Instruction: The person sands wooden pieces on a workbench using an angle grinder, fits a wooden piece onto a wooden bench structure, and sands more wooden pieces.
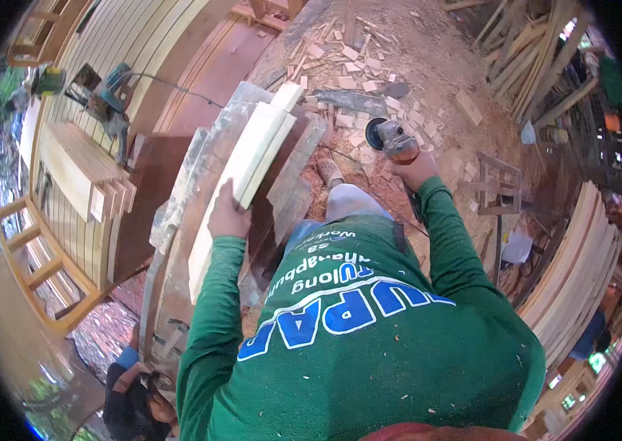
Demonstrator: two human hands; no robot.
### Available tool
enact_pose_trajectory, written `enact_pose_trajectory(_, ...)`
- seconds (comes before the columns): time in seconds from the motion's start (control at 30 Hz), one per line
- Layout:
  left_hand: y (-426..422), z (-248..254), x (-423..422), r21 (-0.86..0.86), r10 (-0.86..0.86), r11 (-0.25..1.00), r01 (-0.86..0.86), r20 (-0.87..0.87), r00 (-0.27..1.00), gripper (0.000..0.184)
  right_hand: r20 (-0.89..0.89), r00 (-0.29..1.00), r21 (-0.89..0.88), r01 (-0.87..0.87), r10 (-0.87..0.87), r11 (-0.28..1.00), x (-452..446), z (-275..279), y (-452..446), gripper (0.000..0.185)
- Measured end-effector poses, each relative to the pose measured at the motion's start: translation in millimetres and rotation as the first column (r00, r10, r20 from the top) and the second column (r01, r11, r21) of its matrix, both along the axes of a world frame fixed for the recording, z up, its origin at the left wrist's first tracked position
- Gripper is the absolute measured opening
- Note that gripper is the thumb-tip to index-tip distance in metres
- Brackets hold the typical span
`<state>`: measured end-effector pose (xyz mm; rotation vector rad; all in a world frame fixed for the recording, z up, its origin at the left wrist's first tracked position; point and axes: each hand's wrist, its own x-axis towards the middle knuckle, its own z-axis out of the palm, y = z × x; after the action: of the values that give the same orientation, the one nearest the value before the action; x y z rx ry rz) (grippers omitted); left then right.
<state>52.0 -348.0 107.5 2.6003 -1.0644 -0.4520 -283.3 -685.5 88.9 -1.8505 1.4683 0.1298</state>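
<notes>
My left hand [228, 213] is closed on the near part of a long pale wooden piece [248, 158], which lies along a worn workbench [186, 195]. A second pale piece lies against its right side. Out to the right, away from the bench, my right hand [417, 170] is wrapped round an angle grinder [399, 143]. The grinder's dark round disc [376, 134] points left, over the ground, and does not touch the wood.
Wood offcuts [351, 66] and sawdust cover the ground ahead. Curved boards [575, 272] are stacked at right. At left are a power tool [112, 95], stacked pieces [79, 165] and a wooden frame [46, 272]. Another person [134, 404] is at lower left.
</notes>
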Motion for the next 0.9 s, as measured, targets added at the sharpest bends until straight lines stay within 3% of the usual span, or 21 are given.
enact_pose_trajectory(0.07, -1.0, -7.6, -15.3, 0.289, -0.033, 0.956, 0.043, -0.04, 0.999, 0.106, 0.084, 0.996, -0.012, -0.001, 0.002, 1.0, -1.9, -16.9, -3.1, 0.047)
enact_pose_trajectory(0.1, -14.9, 3.5, -25.7, 0.454, -0.035, 0.889, 0.063, -0.07, 0.997, 0.11, 0.003, 1.0, -0.01, -0.021, 0.021, 1.0, 7.3, -2.4, -3.9, 0.046)
enact_pose_trajectory(0.17, -34.1, 12.1, -37.4, 0.649, 0.191, 0.761, -0.014, -0.203, 0.96, 0.113, -0.163, 0.985, -0.002, -0.056, 0.055, 0.998, 39.0, 47.9, 1.0, 0.045)
enact_pose_trajectory(0.27, -31.2, 2.2, -37.7, 0.623, 0.312, 0.772, -0.126, -0.198, 0.929, 0.124, 0.197, 0.975, 0.074, -0.122, 0.105, 0.99, 48.5, 23.7, -6.5, 0.05)
enact_pose_trajectory(0.37, -41.3, -0.4, -31.6, 0.665, 0.434, 0.71, -0.233, -0.152, 0.888, 0.136, 0.106, 0.946, -0.055, -0.301, 0.305, 0.952, 77.6, 14.9, -16.8, 0.047)
enact_pose_trajectory(0.47, -31.5, -27.6, -24.8, 0.685, 0.399, 0.7, -0.202, -0.14, 0.906, 0.147, 0.084, 0.94, 0.039, -0.335, 0.331, 0.942, 114.8, 39.7, -23.0, 0.048)
enact_pose_trajectory(0.67, -36.8, -19.3, -22.8, 0.701, 0.444, 0.683, -0.208, -0.172, 0.879, 0.144, 0.1, 0.885, 0.084, -0.463, 0.455, 0.882, 147.1, 28.1, -39.3, 0.043)
enact_pose_trajectory(0.77, -39.1, -18.9, -21.6, 0.713, 0.471, 0.663, -0.227, -0.162, 0.867, 0.143, -0.041, 0.837, -0.035, -0.548, 0.546, 0.836, 161.5, 21.6, -42.8, 0.046)
enact_pose_trajectory(0.9, -40.9, -17.0, -19.2, 0.711, 0.5, 0.661, -0.239, -0.181, 0.847, 0.141, -0.114, 0.827, 0.083, -0.544, 0.551, 0.835, 169.8, 2.8, -65.7, 0.051)
